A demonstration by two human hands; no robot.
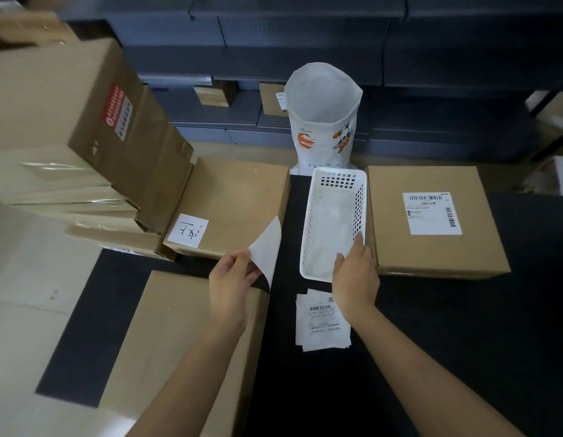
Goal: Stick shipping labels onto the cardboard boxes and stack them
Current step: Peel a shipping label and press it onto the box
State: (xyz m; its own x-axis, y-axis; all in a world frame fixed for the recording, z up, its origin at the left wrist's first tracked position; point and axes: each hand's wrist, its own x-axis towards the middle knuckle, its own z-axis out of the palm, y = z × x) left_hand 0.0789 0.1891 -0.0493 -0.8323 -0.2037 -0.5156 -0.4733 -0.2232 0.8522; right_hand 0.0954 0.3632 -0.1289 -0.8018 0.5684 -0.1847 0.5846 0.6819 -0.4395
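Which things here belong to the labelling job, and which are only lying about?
For the job:
- white sheet, pinched by the left hand
- pile of shipping labels
- labelled box
- unlabelled box in front
- right hand, at the white basket

Lying about:
- white sack
- box with handwritten note
- dark shelves

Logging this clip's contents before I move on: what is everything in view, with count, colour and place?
labelled box: one, brown, right of the basket
basket: one, white, centre of the table
boxes: several, brown, stacked at left, one in front
handwritten note: one, white, on a left box
label stack: one, white, below the basket
bag: one, white, behind the basket
blank sheet: one, white, pinched in left hand
left hand: holds the sheet
right hand: at the basket's near corner
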